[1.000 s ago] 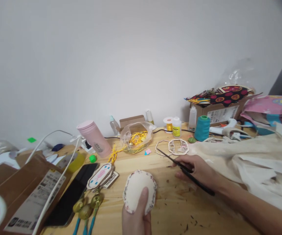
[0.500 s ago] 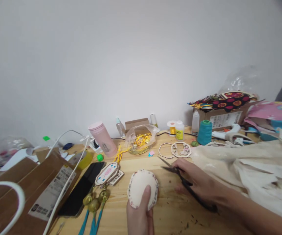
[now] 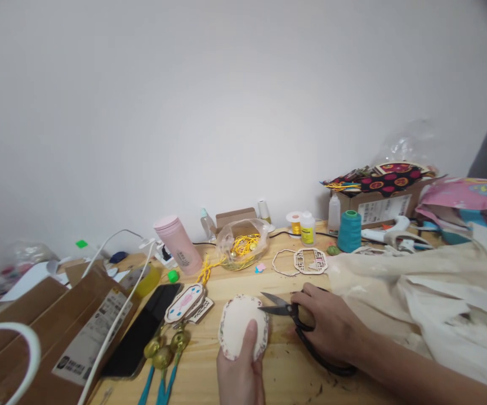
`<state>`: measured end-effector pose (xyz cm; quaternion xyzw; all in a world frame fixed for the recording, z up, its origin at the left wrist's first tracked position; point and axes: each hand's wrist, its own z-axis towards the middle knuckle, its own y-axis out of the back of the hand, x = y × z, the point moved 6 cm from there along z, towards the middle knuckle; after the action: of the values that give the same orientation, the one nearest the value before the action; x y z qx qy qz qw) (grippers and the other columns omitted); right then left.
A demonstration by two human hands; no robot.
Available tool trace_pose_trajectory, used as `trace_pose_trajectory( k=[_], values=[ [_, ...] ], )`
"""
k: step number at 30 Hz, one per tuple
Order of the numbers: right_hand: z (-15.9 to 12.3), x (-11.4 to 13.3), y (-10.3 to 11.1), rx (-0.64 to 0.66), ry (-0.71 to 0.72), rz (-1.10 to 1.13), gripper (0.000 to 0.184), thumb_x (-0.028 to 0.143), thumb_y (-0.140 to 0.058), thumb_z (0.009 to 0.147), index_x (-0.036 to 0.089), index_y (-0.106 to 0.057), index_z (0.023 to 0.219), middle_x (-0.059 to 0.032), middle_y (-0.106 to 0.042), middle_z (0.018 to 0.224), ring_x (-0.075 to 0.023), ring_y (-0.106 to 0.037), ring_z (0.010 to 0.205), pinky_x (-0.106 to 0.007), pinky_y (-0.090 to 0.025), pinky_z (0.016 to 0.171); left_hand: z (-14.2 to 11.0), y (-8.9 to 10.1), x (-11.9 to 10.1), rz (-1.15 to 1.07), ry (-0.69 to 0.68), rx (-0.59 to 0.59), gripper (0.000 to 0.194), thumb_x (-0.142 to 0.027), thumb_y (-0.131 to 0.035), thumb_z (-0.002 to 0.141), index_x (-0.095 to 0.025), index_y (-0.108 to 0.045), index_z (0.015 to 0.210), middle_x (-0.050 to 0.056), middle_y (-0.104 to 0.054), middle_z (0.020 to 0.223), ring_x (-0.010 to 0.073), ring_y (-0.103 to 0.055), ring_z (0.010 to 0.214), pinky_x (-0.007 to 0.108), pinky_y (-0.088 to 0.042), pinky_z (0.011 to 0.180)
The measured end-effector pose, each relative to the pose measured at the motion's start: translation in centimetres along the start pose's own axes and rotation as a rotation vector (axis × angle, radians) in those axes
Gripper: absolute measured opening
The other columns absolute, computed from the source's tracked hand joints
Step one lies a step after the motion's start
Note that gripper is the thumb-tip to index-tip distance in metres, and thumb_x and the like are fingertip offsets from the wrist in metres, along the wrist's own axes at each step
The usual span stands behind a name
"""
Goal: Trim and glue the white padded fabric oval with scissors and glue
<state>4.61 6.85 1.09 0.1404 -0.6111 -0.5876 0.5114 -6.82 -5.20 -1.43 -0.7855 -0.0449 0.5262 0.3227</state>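
In my left hand (image 3: 243,368) is a cream-white rounded piece (image 3: 241,323) with a patterned, scalloped rim, the thumb laid across its face. My right hand (image 3: 325,320) grips black-handled scissors (image 3: 287,310), whose blades are parted and point left at the right edge of the piece. I cannot tell whether the lower blade touches the rim. Behind them lie a wooden lattice frame (image 3: 311,261), a thin wavy outline ring (image 3: 283,263) and a small pink and blue bit (image 3: 260,268).
To the left are a black phone (image 3: 144,332), decorated tags (image 3: 186,302), gold bells (image 3: 162,355) and an open cardboard box (image 3: 78,326). A pink tumbler (image 3: 178,244) stands behind. At right sit a teal thread cone (image 3: 350,232) and cream fabric (image 3: 378,275).
My right hand has brought the scissors left and toward the piece, and their blades have opened. My left hand still holds the piece. The camera view has shifted slightly.
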Motion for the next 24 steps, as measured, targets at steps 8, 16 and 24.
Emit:
trace_pose_trajectory(
  k=[8, 16, 24],
  values=[
    [0.8, -1.3, 0.0, -0.009, -0.082, -0.030, 0.026, 0.042, -0.058, 0.067, 0.023, -0.058, 0.085, -0.0040, -0.056, 0.084, -0.0203, -0.055, 0.074, -0.028, -0.037, 0.061, 0.1, 0.3, 0.1, 0.009, 0.007, -0.022, 0.046, -0.005, -0.060, 0.067, -0.021, -0.054, 0.110, 0.005, -0.070, 0.084, 0.0198, -0.064, 0.082, 0.031, -0.053, 0.070],
    [0.5, -0.8, 0.1, -0.012, -0.012, -0.003, 0.026, 0.040, -0.059, 0.067, 0.024, -0.058, 0.088, -0.0031, -0.056, 0.084, -0.0187, -0.055, 0.074, -0.026, -0.038, 0.063, 0.0, 0.6, 0.1, 0.004, -0.004, -0.083, 0.048, -0.005, -0.061, 0.065, -0.019, -0.053, 0.110, 0.006, -0.070, 0.081, 0.0180, -0.066, 0.075, 0.028, -0.053, 0.068],
    [0.5, -0.5, -0.2, 0.008, -0.003, -0.039, 0.021, 0.036, -0.055, 0.070, 0.023, -0.059, 0.086, -0.0038, -0.054, 0.084, -0.0177, -0.055, 0.074, -0.026, -0.038, 0.062, -0.2, 0.3, 0.2, 0.015, 0.057, -0.059, 0.049, -0.006, -0.058, 0.069, -0.022, -0.049, 0.115, 0.002, -0.070, 0.078, 0.0164, -0.065, 0.075, 0.028, -0.052, 0.070]
  ],
)
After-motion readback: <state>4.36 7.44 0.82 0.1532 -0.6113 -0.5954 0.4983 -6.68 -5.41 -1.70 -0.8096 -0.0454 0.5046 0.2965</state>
